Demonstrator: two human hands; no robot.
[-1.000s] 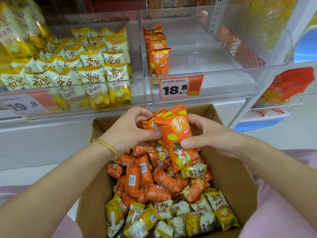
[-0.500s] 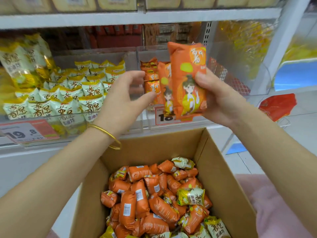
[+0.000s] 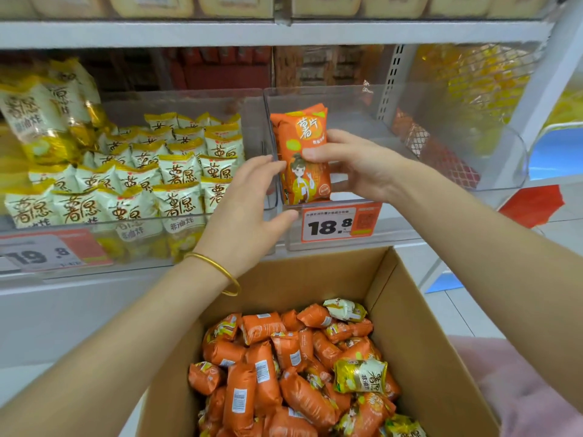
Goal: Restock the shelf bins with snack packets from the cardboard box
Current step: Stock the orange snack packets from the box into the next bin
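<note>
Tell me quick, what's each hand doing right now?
Left hand: open, holding nothing.
Right hand: gripping the upright orange plastic snack packet.

The head camera looks forward and down from close above the cardboard box [image 3: 410,326], facing the shelf bins [image 3: 426,212].

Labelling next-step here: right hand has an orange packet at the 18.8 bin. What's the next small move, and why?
Probably set it down and let go. The right hand holds the orange packet upright at the front left of the clear bin, just before the orange row standing there; the left hand is open beside it.
</note>
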